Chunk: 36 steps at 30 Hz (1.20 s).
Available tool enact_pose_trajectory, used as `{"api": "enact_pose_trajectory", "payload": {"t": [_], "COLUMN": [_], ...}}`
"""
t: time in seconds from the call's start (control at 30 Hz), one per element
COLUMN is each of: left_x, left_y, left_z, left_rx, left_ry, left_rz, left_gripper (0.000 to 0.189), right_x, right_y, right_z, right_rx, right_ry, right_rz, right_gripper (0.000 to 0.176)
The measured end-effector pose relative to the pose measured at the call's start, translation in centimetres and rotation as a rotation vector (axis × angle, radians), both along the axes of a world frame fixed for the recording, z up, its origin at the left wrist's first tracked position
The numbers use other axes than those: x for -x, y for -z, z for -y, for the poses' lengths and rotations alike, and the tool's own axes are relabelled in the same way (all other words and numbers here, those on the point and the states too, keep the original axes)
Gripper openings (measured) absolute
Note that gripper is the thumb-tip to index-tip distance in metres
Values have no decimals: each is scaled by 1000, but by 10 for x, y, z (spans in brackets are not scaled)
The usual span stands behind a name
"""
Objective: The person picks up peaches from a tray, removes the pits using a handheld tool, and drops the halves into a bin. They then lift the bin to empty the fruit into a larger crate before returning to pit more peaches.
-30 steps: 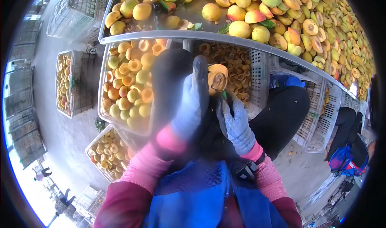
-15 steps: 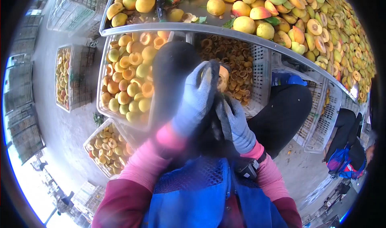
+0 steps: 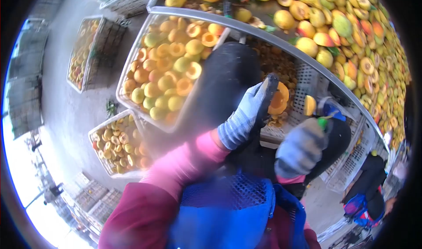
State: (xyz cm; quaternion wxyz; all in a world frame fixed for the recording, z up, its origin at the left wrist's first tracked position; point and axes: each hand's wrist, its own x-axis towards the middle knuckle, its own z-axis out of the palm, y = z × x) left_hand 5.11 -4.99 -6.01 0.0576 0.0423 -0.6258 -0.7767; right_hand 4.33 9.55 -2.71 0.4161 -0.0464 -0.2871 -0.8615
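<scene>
My left hand [image 3: 250, 113], in a blue-grey glove with dark fingers, is closed on a halved peach [image 3: 278, 100] whose orange cut face shows. To its right, my right hand [image 3: 302, 148] is smeared by motion, fingers curled round a tool with a green end [image 3: 322, 123]; the rest of that tool is hidden or blurred. Just beyond the green end is a yellow-orange piece of peach [image 3: 310, 105]. Below the left hand's fruit, a crate [image 3: 303, 84] holds many small hollowed pieces.
A metal-rimmed table [image 3: 263, 36] heaped with peaches curves across the top. Left of my knee stands a crate [image 3: 127, 75] of peach halves, with a smaller crate [image 3: 110, 116] below. Another filled crate [image 3: 97, 47] sits farther left. A seated person [image 3: 367, 192] is at the right.
My right hand has moved away from the left, out to the right, and the green-ended tool now shows. The peach's cut face is turned more into view. The whole view has shifted.
</scene>
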Motion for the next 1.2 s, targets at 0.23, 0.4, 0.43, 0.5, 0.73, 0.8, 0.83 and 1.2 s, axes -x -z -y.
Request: {"api": "enact_pose_trajectory", "payload": {"t": [0.23, 0.4, 0.43, 0.5, 0.73, 0.8, 0.83, 1.2], "left_x": [-46, -22, -9, 27, 113, 116, 120, 148], "left_y": [14, 75, 92, 107, 216, 224, 205, 181], "left_z": [117, 224, 247, 284, 369, 374, 373, 375], "left_rx": [435, 727, 851, 1038, 1680, 1705, 1503, 1459], "left_ry": [-183, -582, -657, -735, -571, -557, -511, -565], "left_rz": [9, 423, 409, 323, 354, 380, 535, 653], "left_gripper": [37, 35, 38, 40, 67, 72, 69, 44], "right_x": [13, -15, -16, -17, -9, -13, -20, -19], "right_y": [71, 97, 101, 105, 104, 112, 122, 146], "right_z": [-38, -39, -34, -26, 7, -13, -26, -33], "right_rx": [-790, -1364, -1511, -1651, -1689, -1633, -1763, -1682], "right_ry": [-235, -293, -279, -265, -105, -121, -121, -184], "right_rz": [54, 186, 177, 186, -27, -284, -423, -546], "right_gripper": [40, 42, 42, 44, 47, 48, 47, 41]}}
